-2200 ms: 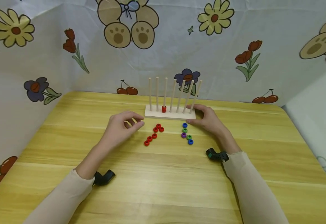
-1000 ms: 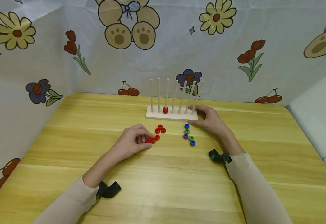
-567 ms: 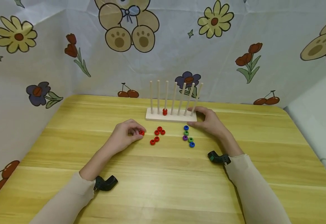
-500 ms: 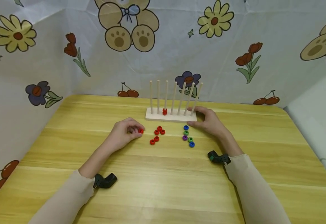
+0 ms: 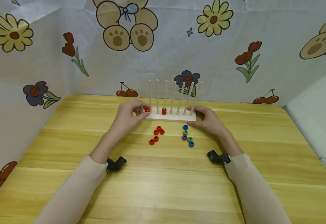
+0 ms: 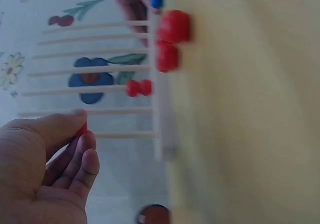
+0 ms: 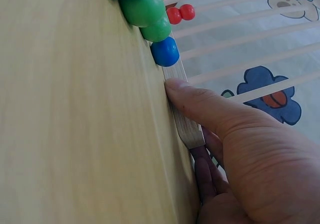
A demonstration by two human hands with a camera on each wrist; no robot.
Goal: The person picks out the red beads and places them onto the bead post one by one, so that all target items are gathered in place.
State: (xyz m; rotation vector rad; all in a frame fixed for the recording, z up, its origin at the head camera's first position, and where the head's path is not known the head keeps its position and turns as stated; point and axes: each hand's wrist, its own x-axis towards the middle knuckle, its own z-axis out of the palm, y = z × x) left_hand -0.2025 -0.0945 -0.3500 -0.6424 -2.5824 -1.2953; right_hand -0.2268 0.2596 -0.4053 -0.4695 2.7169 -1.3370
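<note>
A wooden peg rack (image 5: 176, 118) with several upright pegs stands near the back of the table. My left hand (image 5: 127, 114) pinches a red bead (image 5: 147, 109) between thumb and fingers, beside the leftmost peg. In the left wrist view that bead (image 6: 82, 130) is mostly hidden by the fingers and overlaps the outer pegs. Two red beads (image 5: 164, 111) sit stacked at the foot of the third peg from the left. My right hand (image 5: 208, 119) grips the rack's right end, thumb (image 7: 182, 91) along the front edge and fingers behind.
Several loose red beads (image 5: 156, 138) lie in front of the rack at centre. To their right runs a short line of blue, green and purple beads (image 5: 185, 137). Behind the table hangs a printed cloth (image 5: 163, 56). Each wrist wears a black camera (image 5: 116, 163).
My left hand reached down to the red beads, picked one from the near end, drew it left, then carried it up to the leftmost peg. The right hand stays on the rack.
</note>
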